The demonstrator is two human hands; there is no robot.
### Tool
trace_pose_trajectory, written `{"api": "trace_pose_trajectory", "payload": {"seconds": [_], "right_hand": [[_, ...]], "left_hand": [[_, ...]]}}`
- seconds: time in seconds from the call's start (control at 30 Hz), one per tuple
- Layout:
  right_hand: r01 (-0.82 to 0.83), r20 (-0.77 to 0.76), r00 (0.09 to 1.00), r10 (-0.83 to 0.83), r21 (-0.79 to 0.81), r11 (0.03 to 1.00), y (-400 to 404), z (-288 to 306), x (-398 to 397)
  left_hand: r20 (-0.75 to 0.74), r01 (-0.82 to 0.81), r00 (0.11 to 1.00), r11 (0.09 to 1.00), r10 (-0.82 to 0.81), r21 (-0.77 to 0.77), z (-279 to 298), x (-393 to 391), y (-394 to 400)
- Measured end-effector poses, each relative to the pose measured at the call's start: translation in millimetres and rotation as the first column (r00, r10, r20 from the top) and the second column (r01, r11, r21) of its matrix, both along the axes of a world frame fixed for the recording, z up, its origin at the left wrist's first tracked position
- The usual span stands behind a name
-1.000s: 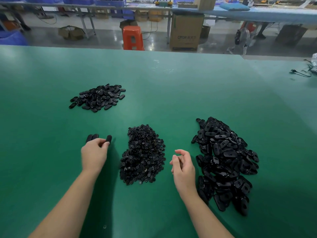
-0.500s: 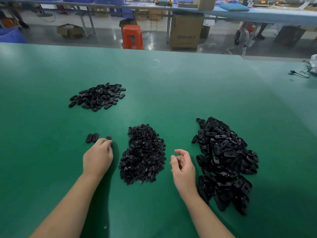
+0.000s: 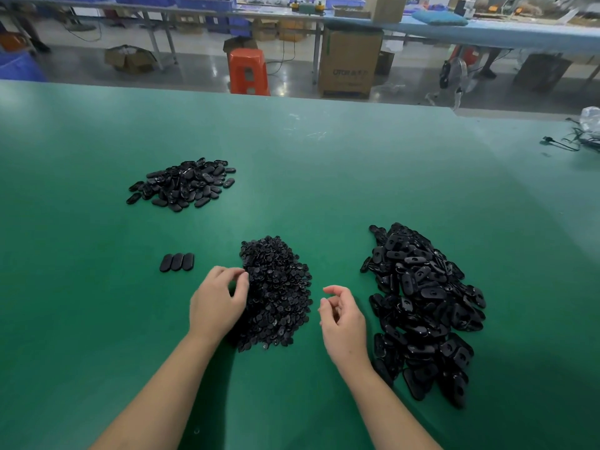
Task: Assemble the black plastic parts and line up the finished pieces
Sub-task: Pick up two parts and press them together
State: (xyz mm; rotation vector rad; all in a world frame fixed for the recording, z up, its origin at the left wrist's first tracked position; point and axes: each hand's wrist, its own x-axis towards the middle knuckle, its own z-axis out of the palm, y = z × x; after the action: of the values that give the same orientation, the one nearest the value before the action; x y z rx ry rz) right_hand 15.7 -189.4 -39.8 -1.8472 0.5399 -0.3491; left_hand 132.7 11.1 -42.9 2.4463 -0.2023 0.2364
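Black finished pieces (image 3: pixel 177 262) now stood three abreast; your left hand (image 3: pixel 218 303), loosely curled and empty, reached the small-parts pile (image 3: pixel 276 292) for another.

You can read only one piece of lettering here: pale print on the front of the brown cardboard box (image 3: pixel 349 60) standing on the floor in the upper middle of the frame, beyond the far edge of the green desk (image 3: pixel 324 164). It looks like "OTOR", followed by characters too blurred for you to make out.
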Motion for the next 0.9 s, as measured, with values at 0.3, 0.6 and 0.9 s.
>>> {"api": "trace_pose_trajectory", "payload": {"seconds": [0.3, 0.6, 0.9], "right_hand": [[-0.123, -0.249, 0.964, 0.096, -0.097, 0.988, -14.1, 12.1, 22.8], [-0.481, -0.551, 0.834, -0.034, -0.756, 0.445, -97.1, 59.8, 62.0], [-0.579, -0.606, 0.794, -0.046, -0.777, 0.247, -113.8, 45.6, 69.1]], "left_hand": [[-0.012, 0.049, 0.999, 0.998, -0.048, 0.029, -11.4, -0.6, 1.5], [-0.022, 0.047, 0.999, 0.998, -0.046, 0.046, -11.1, 1.0, 2.6], [-0.039, 0.036, 0.999, 0.999, -0.035, 0.041, -7.9, 0.4, 2.7]]}}
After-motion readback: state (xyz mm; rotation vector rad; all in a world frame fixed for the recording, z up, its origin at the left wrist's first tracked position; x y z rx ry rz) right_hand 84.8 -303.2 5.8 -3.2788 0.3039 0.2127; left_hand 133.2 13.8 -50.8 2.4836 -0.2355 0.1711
